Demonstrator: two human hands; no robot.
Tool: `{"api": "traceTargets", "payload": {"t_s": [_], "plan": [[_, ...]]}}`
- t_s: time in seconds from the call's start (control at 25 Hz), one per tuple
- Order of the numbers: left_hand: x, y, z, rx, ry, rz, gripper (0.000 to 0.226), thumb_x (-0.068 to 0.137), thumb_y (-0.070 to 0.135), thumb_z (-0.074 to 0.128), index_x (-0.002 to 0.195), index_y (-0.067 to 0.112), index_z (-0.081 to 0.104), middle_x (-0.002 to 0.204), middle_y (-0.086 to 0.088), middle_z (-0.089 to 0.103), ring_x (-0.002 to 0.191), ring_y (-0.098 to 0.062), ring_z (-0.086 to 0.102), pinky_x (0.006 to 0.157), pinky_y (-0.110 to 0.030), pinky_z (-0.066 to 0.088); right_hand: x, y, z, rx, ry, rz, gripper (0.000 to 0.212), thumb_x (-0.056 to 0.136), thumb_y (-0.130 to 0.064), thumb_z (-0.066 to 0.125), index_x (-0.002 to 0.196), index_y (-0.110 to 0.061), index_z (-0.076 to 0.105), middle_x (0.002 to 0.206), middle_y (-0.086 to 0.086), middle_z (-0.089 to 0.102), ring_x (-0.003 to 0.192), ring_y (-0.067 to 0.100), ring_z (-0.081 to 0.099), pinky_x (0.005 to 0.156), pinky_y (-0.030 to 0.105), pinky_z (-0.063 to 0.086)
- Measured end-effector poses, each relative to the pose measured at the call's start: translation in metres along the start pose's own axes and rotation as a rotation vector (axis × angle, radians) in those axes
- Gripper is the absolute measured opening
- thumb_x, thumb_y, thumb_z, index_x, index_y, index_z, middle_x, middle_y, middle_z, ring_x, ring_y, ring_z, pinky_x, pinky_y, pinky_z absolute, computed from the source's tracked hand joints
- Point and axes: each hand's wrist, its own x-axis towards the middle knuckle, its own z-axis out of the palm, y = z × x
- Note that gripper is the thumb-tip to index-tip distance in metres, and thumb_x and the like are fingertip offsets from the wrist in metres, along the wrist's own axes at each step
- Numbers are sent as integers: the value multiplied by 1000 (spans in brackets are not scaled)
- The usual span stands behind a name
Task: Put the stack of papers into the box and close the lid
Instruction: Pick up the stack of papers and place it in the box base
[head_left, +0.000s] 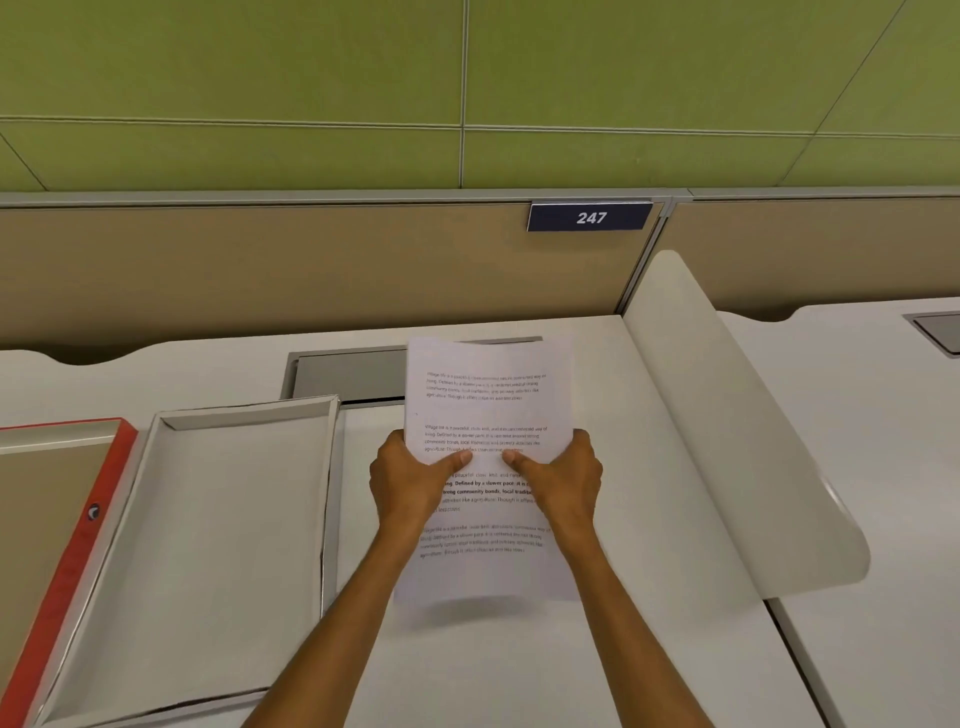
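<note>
Two bare forearms reach in from the near edge of the desk (519, 675), and both hands grip the stack of papers (485, 415) at its middle. The left hand (410, 483) holds the stack's left edge and the right hand (563, 480) its right edge, each with a thumb pressed on the printed top sheet and the fingers curled underneath, clamped on the paper. A shadow under the near end suggests the stack is lifted off the desk, tilted with its far end up, over the middle of the surface.

The box (208, 519) lies open and empty just to the left of the stack, toward the desk's left edge. Beside it, at the far left, sits a red-rimmed tray that is probably the lid (78, 519), inside facing up.

The step in hand appears to be carrying the papers to the box; nothing is inside yet. The next move calls for shifting the stack leftward, squaring it to the box walls, and lowering it flat before letting go. The lid is not yet on.
</note>
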Motion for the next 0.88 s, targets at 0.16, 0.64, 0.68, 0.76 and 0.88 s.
{"api": "traceTargets", "payload": {"t_s": [0.16,0.64,0.68,0.76,0.88], "plan": [[4,-5,-15,121,-15,1,59,68,38,86,111,8,58,115,-12,71,95,-30,70,63,-28,52,-7,-7,13,-95,-72,16,64,63,-35,91,103,-15,45,113,8,66,92,23,64,60,21,46],[18,-49,-112,162,-5,-63,55,72,35,84,111,11,54,115,-11,70,77,-16,59,48,-19,40,-67,-40,91,-134,-198,28,61,66,-34,89,100,-15,41,113,10,65,81,15,57,48,14,38],[19,-55,-123,161,-1,-70,54,72,35,83,111,11,54,115,-11,70,76,-16,59,48,-19,40,-74,-43,100,-133,-215,29,61,66,-34,89,100,-15,42,112,10,65,81,15,57,48,14,38],[23,-68,-143,163,8,-78,54,73,35,83,112,11,55,115,-11,70,76,-17,60,48,-19,42,-88,-50,118,-126,-249,27,61,66,-34,89,100,-14,42,113,9,65,85,19,62,49,15,39],[30,-86,-175,151,20,-91,51,74,32,82,113,9,57,114,-11,70,76,-17,61,49,-19,43,-109,-61,145,-102,-290,19,61,66,-33,90,102,-13,44,114,9,66,97,25,67,53,17,44]]}}
